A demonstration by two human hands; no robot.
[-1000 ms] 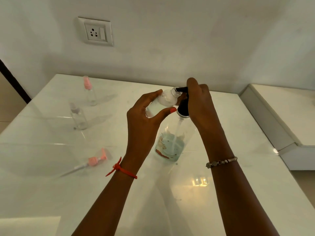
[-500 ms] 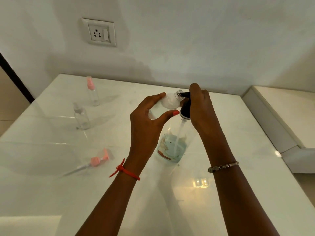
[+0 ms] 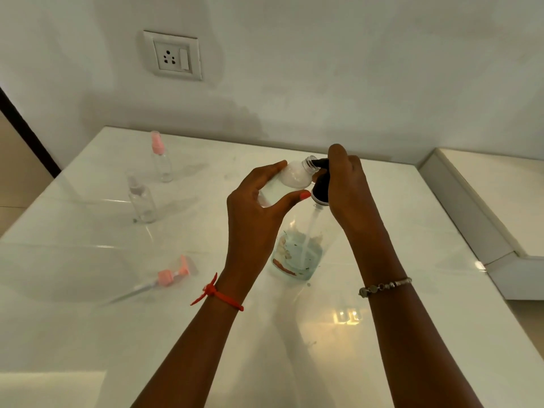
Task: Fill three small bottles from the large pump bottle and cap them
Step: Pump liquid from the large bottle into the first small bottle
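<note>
Head view: barely anything has shifted, my left hand (image 3: pixel 253 207) still gripping the tilted small bottle (image 3: pixel 295 175) at the nozzle (image 3: pixel 320 162) above the desk (image 3: pixel 88 319), right hand (image 3: pixel 347 184) curled round the pump bottle (image 3: pixel 297 254) top, so I judge filling continues.

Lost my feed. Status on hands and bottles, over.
Left hand grips small bottle, mouth at nozzle. Right hand grips pump head of large bottle. Nothing in the way.

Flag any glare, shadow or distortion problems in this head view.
Head view: a bright reflection glares on the glossy table; the small bottle in the left hand looks washed out; the right hand half hides the pump head; wide-angle bends table edges.
</note>
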